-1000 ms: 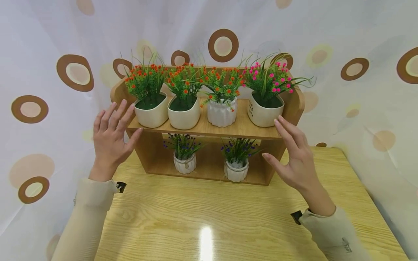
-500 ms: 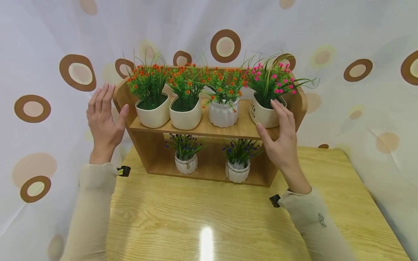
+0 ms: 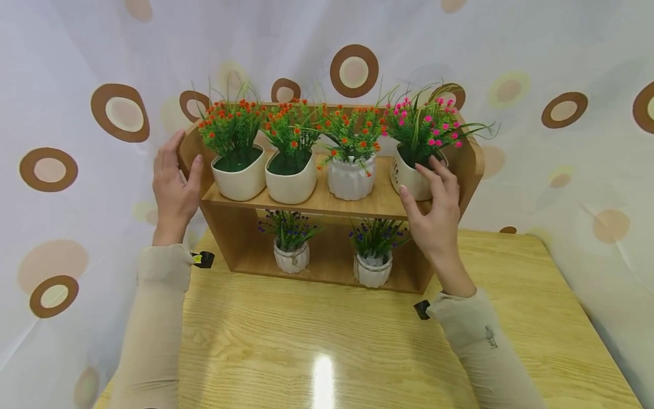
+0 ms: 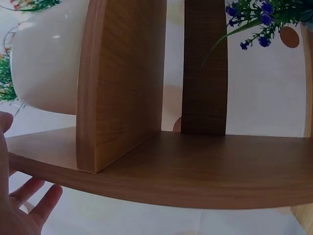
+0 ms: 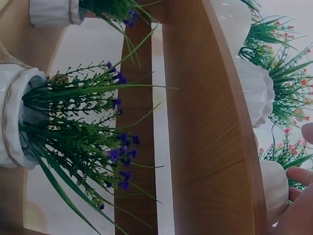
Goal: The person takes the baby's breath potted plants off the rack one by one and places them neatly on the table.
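My left hand (image 3: 175, 190) is at the left side panel of a two-tier wooden shelf (image 3: 347, 210), thumb on the inner side and fingers outside it. In the left wrist view its fingers (image 4: 46, 203) are spread just off the panel. My right hand (image 3: 438, 221) is at the front of a white pot (image 3: 411, 180) with pink flowers (image 3: 431, 128), at the upper tier's right end. Its fingertips (image 5: 298, 174) lie by the pot's rim; the thumb is held apart to the left. Whether they touch the pot I cannot tell.
Two smooth white pots (image 3: 290, 184) and a ribbed white pot (image 3: 351, 179), all with orange flowers, share the upper tier. Below stand two small twine-tied pots (image 3: 373, 271) with purple flowers. The shelf is on a light wooden table (image 3: 286, 341), before a circle-patterned curtain (image 3: 511, 34).
My left hand has risen and shifted outward, then inward to the shelf's left panel. The right hand has moved left and inward to the front of the pink-flower pot. The pots have stayed put.
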Tool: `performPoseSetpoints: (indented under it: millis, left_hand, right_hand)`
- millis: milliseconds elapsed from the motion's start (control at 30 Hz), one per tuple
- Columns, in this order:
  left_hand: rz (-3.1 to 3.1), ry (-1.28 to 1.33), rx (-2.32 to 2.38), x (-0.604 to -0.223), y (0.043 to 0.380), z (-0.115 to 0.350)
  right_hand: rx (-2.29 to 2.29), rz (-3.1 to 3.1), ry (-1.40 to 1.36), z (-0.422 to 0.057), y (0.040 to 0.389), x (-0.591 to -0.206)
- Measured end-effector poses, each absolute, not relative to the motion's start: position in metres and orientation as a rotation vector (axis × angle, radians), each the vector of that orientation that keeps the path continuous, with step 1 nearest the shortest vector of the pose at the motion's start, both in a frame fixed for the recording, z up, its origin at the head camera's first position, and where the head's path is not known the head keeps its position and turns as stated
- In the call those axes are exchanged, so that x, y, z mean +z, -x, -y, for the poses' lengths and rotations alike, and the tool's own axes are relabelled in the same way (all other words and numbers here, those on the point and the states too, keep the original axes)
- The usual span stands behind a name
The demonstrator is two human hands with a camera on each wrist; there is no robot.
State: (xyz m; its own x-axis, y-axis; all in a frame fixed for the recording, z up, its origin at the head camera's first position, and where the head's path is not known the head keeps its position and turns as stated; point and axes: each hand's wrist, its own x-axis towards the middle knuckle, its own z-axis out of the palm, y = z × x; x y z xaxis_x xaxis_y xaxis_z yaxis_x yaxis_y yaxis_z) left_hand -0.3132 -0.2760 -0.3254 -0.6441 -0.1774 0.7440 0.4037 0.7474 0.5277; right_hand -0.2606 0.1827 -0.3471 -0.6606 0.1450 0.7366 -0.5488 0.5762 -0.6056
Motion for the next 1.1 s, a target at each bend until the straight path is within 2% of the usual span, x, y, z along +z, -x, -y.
performPoseSetpoints:
  millis: [200, 1100]
  left_hand:
    - [2.066, 0.155, -1.008, -0.33, 0.318, 0.273]
    - [2.065, 0.152, -0.936, -0.334, 0.319, 0.273]
  right_hand:
    - [1.062, 1.972, -0.307, -0.183, 0.268, -0.35]
    - [1.02, 1.973, -0.202, -0.18, 0.27, -0.346]
